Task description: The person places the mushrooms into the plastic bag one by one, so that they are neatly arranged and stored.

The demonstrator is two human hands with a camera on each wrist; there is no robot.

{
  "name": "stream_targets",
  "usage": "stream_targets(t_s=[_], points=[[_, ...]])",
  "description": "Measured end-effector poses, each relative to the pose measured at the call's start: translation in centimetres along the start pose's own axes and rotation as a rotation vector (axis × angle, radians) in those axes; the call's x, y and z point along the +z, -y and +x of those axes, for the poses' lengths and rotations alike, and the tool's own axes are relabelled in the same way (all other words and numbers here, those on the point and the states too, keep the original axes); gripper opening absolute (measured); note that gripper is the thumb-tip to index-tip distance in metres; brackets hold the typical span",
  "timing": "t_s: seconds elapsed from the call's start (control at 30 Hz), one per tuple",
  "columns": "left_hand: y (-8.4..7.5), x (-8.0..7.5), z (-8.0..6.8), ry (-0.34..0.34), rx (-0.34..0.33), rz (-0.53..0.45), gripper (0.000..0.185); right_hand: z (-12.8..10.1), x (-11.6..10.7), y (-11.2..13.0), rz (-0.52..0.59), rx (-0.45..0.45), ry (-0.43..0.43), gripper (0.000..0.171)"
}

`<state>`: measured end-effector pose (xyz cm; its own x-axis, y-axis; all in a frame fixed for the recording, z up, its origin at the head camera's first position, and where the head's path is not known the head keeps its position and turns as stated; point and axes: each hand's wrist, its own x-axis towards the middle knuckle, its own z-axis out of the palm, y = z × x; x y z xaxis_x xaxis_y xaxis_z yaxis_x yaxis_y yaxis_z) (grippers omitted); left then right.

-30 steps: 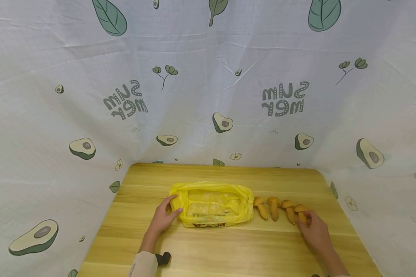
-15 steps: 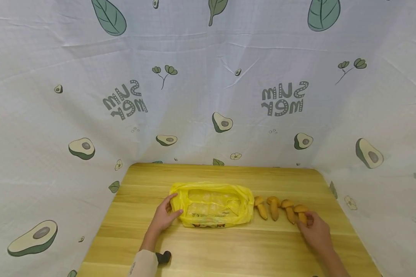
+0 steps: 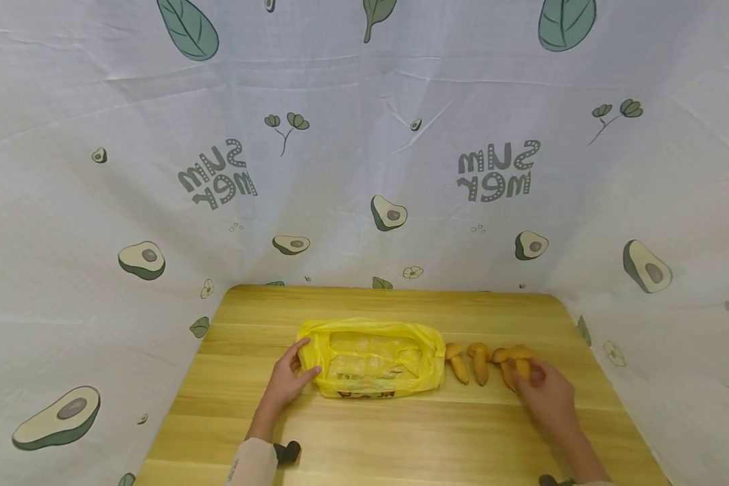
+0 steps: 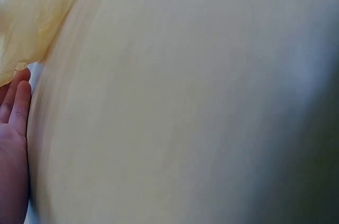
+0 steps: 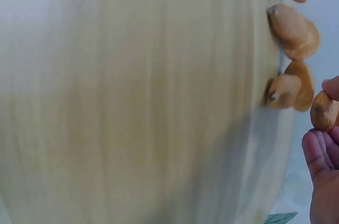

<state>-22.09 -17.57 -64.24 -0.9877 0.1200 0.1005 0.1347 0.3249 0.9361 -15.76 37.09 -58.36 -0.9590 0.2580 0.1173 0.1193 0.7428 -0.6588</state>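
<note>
A crumpled yellow plastic bag (image 3: pixel 370 358) lies open on the wooden table (image 3: pixel 401 432). My left hand (image 3: pixel 288 379) rests against the bag's left end, thumb at the rim, fingers (image 4: pixel 16 105) straight beside the plastic (image 4: pixel 32 17). To the right of the bag lies a row of orange-brown mushrooms (image 3: pixel 457 364) (image 3: pixel 479 361) (image 3: pixel 503 364). My right hand (image 3: pixel 531 378) pinches the rightmost mushroom (image 3: pixel 521 358) between thumb and fingers. In the right wrist view that mushroom (image 5: pixel 323 110) is held just off the others (image 5: pixel 288 89) (image 5: pixel 294 30).
A white cloth printed with avocados and leaves (image 3: pixel 364 169) walls the table on three sides. A small black object (image 3: pixel 287 451) sits by my left sleeve. The table's far edge (image 3: pixel 389 290) meets the cloth.
My right hand has taken the rightmost mushroom and shifted it slightly left and away, close to its neighbour. The left hand and the bag have stayed put.
</note>
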Motion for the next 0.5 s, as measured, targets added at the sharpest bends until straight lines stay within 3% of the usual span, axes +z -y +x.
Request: stream_targets(t_s=[0.23, 0.5], points=[[-0.1, 0.0, 0.0, 0.0, 0.021, 0.015, 0.074, 0.4, 0.3, 1.6, 0.041, -0.012, -0.026, 0.06], [-0.3, 0.1, 0.0, -0.015, -0.009, -0.026, 0.074, 0.4, 1.3, 3.0, 0.068, -0.063, -0.064, 0.052]])
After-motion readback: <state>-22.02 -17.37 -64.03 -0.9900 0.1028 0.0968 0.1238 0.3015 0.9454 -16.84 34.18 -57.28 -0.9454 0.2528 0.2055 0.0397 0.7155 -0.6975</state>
